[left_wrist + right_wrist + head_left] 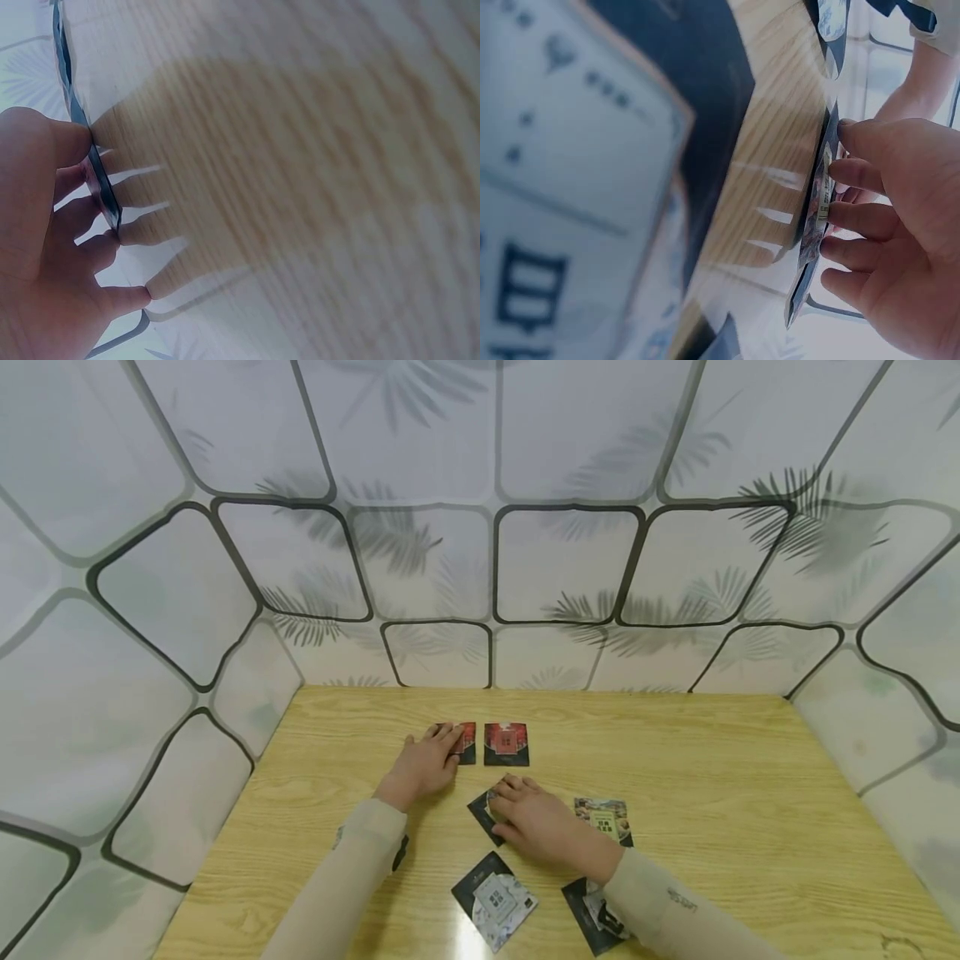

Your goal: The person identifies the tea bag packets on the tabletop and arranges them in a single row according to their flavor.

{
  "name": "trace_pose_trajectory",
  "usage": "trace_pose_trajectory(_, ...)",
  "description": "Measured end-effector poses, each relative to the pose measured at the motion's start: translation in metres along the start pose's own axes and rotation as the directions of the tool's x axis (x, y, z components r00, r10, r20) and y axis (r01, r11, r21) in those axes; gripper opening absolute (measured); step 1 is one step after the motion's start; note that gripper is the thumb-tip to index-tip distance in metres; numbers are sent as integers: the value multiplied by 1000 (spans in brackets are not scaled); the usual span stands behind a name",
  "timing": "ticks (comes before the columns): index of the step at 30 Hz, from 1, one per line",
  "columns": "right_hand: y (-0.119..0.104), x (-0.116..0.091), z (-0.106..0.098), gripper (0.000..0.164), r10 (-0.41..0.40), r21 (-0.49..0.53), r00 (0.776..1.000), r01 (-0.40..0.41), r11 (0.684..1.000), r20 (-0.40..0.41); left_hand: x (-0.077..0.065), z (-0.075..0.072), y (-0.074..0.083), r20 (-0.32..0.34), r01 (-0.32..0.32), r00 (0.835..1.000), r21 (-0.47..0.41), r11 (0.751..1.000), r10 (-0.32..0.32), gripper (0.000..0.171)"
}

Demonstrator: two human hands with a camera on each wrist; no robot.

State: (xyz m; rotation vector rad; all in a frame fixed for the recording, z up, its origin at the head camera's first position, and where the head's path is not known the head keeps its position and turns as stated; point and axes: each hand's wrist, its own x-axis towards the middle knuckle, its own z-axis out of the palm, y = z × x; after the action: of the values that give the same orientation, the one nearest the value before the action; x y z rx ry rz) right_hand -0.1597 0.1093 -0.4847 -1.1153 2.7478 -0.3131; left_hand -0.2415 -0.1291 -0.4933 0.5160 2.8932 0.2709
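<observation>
My left hand (423, 766) lies with spread fingers on a red and black square packet (467, 745), covering its left part. The left wrist view shows this packet (103, 184) edge-on, thumb and fingertips along it. Right beside it lies a matching red packet (506, 744). Closer to me, my right hand (536, 818) rests its extended fingers on a tilted dark packet (483, 814), hiding most of its front. From the right wrist, that packet (821, 187) appears as a thin, flat pouch under the fingertips.
A dark and white packet (495, 902) lies turned at an angle near the front. Behind my right wrist is a packet with a food picture (611, 814); another dark packet (588, 914) is partly under the right sleeve. Patterned walls (562, 568) enclose the wooden table (735, 793).
</observation>
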Motion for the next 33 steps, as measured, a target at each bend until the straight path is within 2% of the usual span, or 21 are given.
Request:
trace_pose_trajectory(10, 0, -1, 0, 44, 19, -26, 999, -20, 999, -46, 0, 1, -1, 3, -4, 1000, -8, 1000, 4, 59)
trace_pose_trajectory(16, -2, 2, 2, 48, 53, -50, 998, -55, 997, -34, 1, 2, -1, 0, -6, 1000, -8, 1000, 6, 59)
trace_pose_trajectory(24, 5, -4, 3, 59, 49, -22, 998, -50, 999, -37, 1, 0, -2, 4, -10, 1000, -16, 1000, 10, 59)
trace_pose_trajectory(33, 14, -16, 3, 56, 70, 0, 996, -70, 998, -55, 1, 0, -2, 18, -7, 1000, -40, 999, 8, 60)
